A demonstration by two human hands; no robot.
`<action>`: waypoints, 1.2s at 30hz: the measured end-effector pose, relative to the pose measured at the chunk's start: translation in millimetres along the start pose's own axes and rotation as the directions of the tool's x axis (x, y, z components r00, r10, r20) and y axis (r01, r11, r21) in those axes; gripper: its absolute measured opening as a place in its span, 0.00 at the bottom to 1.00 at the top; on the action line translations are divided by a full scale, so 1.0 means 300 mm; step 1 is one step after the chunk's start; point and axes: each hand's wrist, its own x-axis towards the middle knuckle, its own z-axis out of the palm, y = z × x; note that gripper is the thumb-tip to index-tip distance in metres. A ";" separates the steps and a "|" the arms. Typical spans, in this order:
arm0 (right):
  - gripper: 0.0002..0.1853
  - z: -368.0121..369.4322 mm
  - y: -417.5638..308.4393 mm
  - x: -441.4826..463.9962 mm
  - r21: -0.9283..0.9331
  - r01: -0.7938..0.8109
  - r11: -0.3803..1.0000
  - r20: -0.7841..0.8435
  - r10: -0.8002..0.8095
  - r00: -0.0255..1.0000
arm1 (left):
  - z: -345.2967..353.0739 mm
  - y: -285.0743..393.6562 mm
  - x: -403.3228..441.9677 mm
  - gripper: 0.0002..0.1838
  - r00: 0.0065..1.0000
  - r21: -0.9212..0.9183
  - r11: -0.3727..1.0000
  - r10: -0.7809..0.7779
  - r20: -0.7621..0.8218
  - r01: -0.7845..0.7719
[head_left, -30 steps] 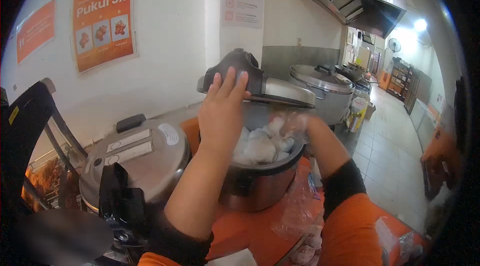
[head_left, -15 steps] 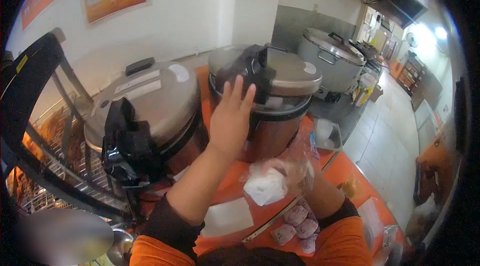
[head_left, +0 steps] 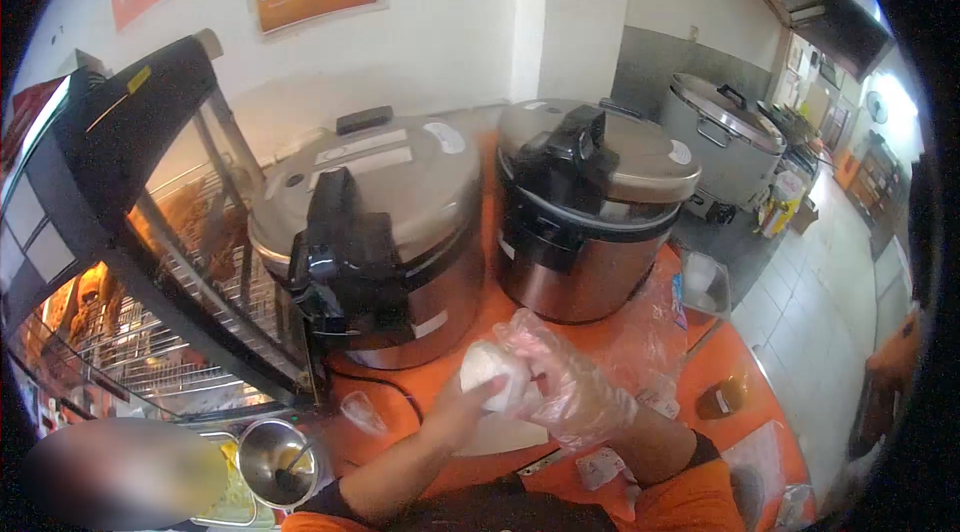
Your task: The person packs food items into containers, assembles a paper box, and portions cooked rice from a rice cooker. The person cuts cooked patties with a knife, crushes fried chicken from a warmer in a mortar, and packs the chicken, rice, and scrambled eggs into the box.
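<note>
A white rounded lump (head_left: 492, 372), apparently rice in a paper wrap, is held low in front of me. My left hand (head_left: 455, 422), bare, cups its lower left side with the thumb across the front. On its right side are the fingers of my right hand (head_left: 580, 402), which wears a clear plastic glove. Part of the lump is hidden by the fingers. Under the hands a white paper sheet (head_left: 500, 437) lies on the orange counter (head_left: 445, 380). Wrapped packets (head_left: 600, 469) show partly beside my right forearm.
Two rice cookers, one left (head_left: 380, 232) and one right (head_left: 590, 222), stand behind my hands, lids down. A heated display case (head_left: 190, 282) is at left, above a metal bowl (head_left: 278, 462). Clear plastic sheeting (head_left: 640, 332) and a plastic tub (head_left: 705, 282) lie right.
My left hand has come off the right cooker's lid and down onto the white lump. My gloved right hand has brought the lump slightly left. The view has swung left.
</note>
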 end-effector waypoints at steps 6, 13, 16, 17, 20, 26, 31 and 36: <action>0.36 0.060 0.019 -0.046 0.383 -0.386 0.839 0.001 0.418 0.909 | -0.064 -0.039 -0.037 0.25 0.997 -0.041 0.998 0.057 0.042 -0.055; 0.37 0.082 0.039 -0.086 0.335 -0.316 0.888 -0.015 0.340 0.940 | -0.080 -0.046 -0.077 0.25 0.996 0.075 0.995 0.067 0.059 -0.071; 0.37 0.074 0.027 -0.080 0.273 -0.351 0.896 0.032 0.356 0.934 | -0.065 -0.034 -0.092 0.26 0.990 0.136 0.982 0.120 0.079 -0.130; 0.37 0.077 0.043 -0.084 0.271 -0.351 0.896 0.038 0.354 0.934 | -0.064 -0.035 -0.092 0.27 0.984 0.150 0.974 0.155 0.094 -0.168; 0.38 0.095 0.148 -0.108 0.203 -0.297 0.933 0.035 0.296 0.954 | -0.074 -0.054 -0.085 0.30 0.954 0.264 0.917 0.276 0.118 -0.298; 0.39 0.076 0.122 -0.112 0.325 -0.368 0.871 0.131 0.344 0.930 | -0.076 -0.048 -0.079 0.34 0.875 0.570 0.683 0.463 0.143 -0.455; 0.40 0.086 0.076 -0.121 0.572 -0.468 0.673 0.117 0.498 0.859 | -0.011 -0.011 -0.114 0.33 0.943 0.316 0.889 0.308 0.125 -0.332; 0.40 0.105 -0.040 -0.126 0.640 -0.470 0.609 0.075 0.558 0.826 | -0.079 0.003 -0.137 0.29 0.837 0.797 0.382 0.480 0.261 -0.468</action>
